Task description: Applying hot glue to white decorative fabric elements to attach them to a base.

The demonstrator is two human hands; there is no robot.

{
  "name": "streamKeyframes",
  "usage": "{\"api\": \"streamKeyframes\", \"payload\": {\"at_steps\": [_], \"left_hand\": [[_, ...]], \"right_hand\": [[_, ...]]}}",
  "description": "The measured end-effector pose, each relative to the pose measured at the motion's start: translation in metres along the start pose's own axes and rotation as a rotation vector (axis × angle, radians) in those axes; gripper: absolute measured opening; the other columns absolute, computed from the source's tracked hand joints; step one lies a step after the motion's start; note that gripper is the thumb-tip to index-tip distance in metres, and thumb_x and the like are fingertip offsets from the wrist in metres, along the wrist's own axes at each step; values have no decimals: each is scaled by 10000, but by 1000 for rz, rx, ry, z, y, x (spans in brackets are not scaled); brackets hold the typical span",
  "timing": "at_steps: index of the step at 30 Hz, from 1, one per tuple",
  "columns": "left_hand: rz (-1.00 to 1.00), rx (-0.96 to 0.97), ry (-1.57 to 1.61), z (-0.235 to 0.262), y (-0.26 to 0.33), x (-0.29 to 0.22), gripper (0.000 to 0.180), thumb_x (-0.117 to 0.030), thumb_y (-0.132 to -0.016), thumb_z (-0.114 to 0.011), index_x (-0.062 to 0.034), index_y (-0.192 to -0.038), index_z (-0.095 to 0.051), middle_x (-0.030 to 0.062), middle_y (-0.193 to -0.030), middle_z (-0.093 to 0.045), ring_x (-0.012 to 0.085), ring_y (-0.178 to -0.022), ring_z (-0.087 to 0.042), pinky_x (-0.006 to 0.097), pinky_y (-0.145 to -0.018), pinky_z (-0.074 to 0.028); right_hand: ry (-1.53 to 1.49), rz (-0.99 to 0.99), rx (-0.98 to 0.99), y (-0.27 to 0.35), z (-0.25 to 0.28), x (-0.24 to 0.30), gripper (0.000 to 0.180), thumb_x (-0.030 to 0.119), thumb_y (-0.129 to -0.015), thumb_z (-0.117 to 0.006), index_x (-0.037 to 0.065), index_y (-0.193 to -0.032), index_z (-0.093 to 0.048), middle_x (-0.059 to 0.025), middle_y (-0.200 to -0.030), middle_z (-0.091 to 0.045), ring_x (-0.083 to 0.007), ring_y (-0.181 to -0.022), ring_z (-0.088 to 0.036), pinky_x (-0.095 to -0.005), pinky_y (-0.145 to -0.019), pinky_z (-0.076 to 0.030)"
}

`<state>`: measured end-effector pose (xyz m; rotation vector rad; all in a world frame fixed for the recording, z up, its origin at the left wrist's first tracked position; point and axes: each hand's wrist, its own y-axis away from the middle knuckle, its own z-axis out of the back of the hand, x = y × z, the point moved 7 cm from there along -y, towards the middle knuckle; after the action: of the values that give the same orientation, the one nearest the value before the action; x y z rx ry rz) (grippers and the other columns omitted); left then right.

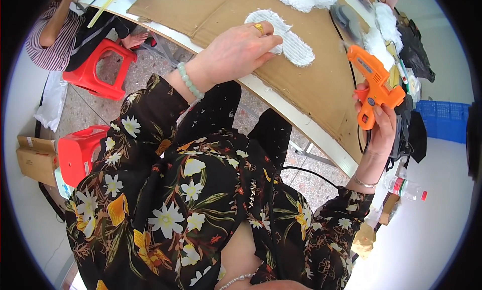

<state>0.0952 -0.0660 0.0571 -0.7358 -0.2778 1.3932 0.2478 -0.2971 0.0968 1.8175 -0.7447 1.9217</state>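
- Pad [296, 45] was laid out on cardboard [311, 97].
- Left hand [236, 54] had grip half-curled over pad; couldn't tell if pinching.
- Right hand [384, 125] had glue gun [372, 79] gripped, clear of pad.
- Gluing looked unfinished.

No lettering is legible, glue gun [375, 82] included.

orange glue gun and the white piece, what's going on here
A person's right hand holds up an orange glue gun at the right side of the table. The left hand has its fingers on a white ribbed piece lying on brown cardboard. The gun is apart from the piece at this moment.
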Motion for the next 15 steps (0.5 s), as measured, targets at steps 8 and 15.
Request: {"api": "streamKeyframes", "payload": {"at_steps": [8, 15], "left_hand": [[-10, -35, 14, 1, 1, -3, 198, -130, -812, -664, -24, -946, -563, 106, -837, -595, 287, -824, -611, 371, -772, -491], [-51, -99, -30, 2, 2, -3, 159, -131, -783, -679, -36, -870, -587, 81, -685, -597, 258, -784, -608, 360, -774, -488]], "right_hand": [[61, -164, 102, -22, -44, -34, 470, 172, -849, -575, -44, -1260, -500, -141, -1116, -613, -180, -919, -606, -253, -702, -450], [85, -134, 233, -58, -81, -33, 370, 175, -940, -527, -39, -1242, -516, -143, -1100, -642, -163, -923, -627, -252, -713, -459]]}}
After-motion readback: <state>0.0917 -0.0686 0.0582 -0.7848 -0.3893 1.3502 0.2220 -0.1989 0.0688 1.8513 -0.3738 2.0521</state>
